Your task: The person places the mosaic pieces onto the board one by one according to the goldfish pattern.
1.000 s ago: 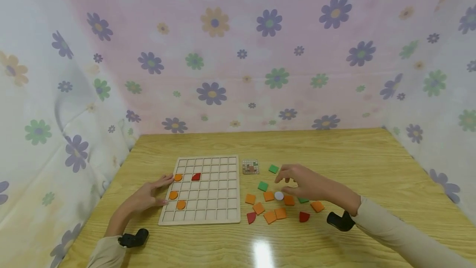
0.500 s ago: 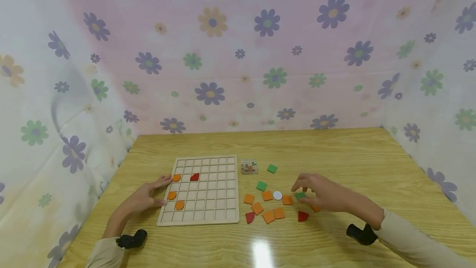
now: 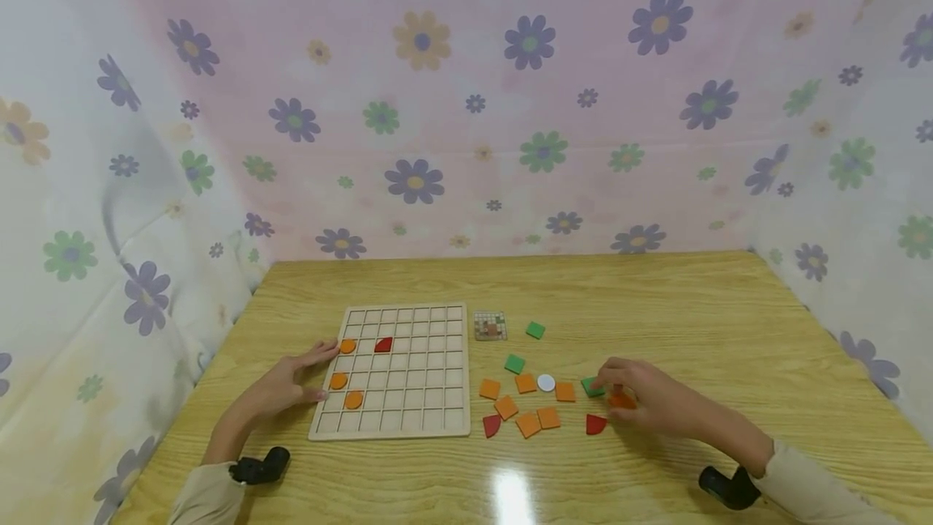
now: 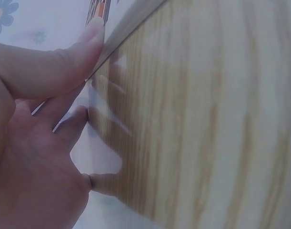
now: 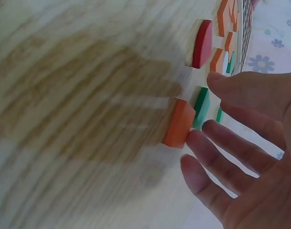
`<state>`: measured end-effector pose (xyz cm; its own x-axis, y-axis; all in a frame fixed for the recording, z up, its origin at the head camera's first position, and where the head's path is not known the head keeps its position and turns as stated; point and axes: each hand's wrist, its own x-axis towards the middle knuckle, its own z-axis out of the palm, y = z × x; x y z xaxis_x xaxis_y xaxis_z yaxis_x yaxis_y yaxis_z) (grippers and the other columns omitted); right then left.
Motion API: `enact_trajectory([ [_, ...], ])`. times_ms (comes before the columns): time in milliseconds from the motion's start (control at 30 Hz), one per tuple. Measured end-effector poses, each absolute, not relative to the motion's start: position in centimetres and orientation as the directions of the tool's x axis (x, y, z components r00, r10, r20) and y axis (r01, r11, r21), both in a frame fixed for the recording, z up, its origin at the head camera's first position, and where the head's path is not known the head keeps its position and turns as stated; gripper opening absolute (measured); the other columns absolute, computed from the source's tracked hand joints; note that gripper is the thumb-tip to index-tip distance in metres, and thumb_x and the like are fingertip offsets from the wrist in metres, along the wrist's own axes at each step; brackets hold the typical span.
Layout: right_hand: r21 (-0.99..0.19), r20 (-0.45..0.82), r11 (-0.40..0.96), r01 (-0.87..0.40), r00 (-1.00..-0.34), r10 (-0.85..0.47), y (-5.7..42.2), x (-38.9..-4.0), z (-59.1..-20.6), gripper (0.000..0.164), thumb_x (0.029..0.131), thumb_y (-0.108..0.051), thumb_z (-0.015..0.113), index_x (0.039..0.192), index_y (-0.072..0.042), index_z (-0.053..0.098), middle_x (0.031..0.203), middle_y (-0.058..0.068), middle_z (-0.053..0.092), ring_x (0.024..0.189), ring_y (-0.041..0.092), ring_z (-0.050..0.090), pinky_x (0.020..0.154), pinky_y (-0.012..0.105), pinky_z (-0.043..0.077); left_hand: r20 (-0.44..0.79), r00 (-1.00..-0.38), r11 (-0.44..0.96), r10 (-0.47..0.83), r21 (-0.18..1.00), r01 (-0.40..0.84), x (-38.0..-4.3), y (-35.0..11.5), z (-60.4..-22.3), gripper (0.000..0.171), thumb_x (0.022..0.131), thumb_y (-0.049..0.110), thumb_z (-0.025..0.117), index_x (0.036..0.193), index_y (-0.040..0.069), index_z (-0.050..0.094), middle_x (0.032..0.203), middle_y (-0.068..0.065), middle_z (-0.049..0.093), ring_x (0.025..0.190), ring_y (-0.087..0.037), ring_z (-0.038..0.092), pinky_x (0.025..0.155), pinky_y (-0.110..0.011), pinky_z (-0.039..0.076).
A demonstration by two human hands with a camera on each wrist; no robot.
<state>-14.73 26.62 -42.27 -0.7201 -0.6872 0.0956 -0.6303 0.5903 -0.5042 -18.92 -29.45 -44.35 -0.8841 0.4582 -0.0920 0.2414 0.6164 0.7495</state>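
A pale wooden grid board lies on the table, with orange discs and a red quarter-round piece in its cells. My left hand rests at the board's left edge, fingers extended and thumb at the rim. To the right, among loose pieces, my right hand reaches over an orange square tile. In the right wrist view its fingertips are right at that tile, while the thumb stands apart from it. A green tile lies just beyond, and a red quarter-round piece lies nearer the body.
Several orange square tiles, a white disc, green tiles and another red quarter-round piece are scattered right of the board. A small patterned card lies beside its upper right corner. Flowered cloth surrounds the table.
My right hand has moved right and nearer the body, from beside the white disc, past the green tile, to the orange tile. The left hand has stayed at the board's edge.
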Motion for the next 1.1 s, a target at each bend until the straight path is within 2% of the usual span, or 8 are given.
enact_trajectory([
  [333, -0.412, 0.149, 0.631, -0.658, -0.731, -0.665, 27.4, -14.2, -42.7, 0.027, 0.075, -0.009, 0.078, 0.099, -0.015, 0.068, 0.099, -0.004, 0.059, 0.087, 0.015, 0.057, 0.071, 0.034, 0.051, -0.095, -0.889, 0.619, 0.448, 0.75, 0.231, -18.9, -29.4, -44.6, 0.074, 0.082, 0.013, 0.071, 0.145, 0.001, 0.034, 0.153, -0.019, 0.02, 0.14, -0.043, 0.007, 0.107, -0.063, 0.011],
  [467, -0.429, 0.193, 0.59, -0.684, -0.708, -0.68, 28.0, -14.1, -43.4, 0.03, 0.072, -0.003, 0.078, 0.095, -0.019, 0.067, 0.094, -0.008, 0.058, 0.081, 0.008, 0.055, 0.065, 0.029, 0.05, -0.106, -0.895, 0.624, 0.434, 0.751, 0.214, -19.0, -29.4, -44.7, 0.075, 0.082, 0.014, 0.072, 0.146, 0.002, 0.034, 0.154, -0.018, 0.019, 0.141, -0.042, 0.006, 0.107, -0.063, 0.01],
  [700, -0.558, 0.248, 0.466, -0.687, -0.674, -0.696, 28.5, -14.3, -44.2, 0.031, 0.073, 0.01, 0.072, 0.092, -0.014, 0.068, 0.091, -0.002, 0.06, 0.066, 0.0, 0.047, 0.05, 0.019, 0.044, -0.113, -0.897, 0.622, 0.428, 0.757, 0.201, -19.0, -29.5, -44.6, 0.075, 0.082, 0.013, 0.072, 0.146, 0.002, 0.034, 0.154, -0.018, 0.018, 0.141, -0.042, 0.006, 0.107, -0.063, 0.009],
  [867, -0.548, 0.278, 0.442, -0.71, -0.653, -0.704, 28.2, -14.3, -44.4, 0.033, 0.072, 0.013, 0.07, 0.09, -0.015, 0.068, 0.086, -0.004, 0.059, 0.063, -0.003, 0.044, 0.048, 0.017, 0.042, -0.112, -0.9, 0.63, 0.421, 0.75, 0.201, -18.9, -29.4, -44.6, 0.075, 0.081, 0.013, 0.073, 0.145, 0.002, 0.036, 0.154, -0.017, 0.02, 0.141, -0.042, 0.006, 0.107, -0.063, 0.009],
  [1100, -0.52, 0.263, 0.49, -0.7, -0.677, -0.687, 27.5, -14.2, -44.2, 0.033, 0.07, 0.012, 0.069, 0.087, -0.016, 0.069, 0.084, -0.007, 0.057, 0.063, -0.003, 0.042, 0.048, 0.017, 0.04, -0.077, -0.89, 0.624, 0.449, 0.741, 0.25, -18.7, -29.4, -44.1, 0.072, 0.082, 0.015, 0.072, 0.144, -0.001, 0.037, 0.152, -0.02, 0.023, 0.139, -0.045, 0.009, 0.106, -0.064, 0.012],
])
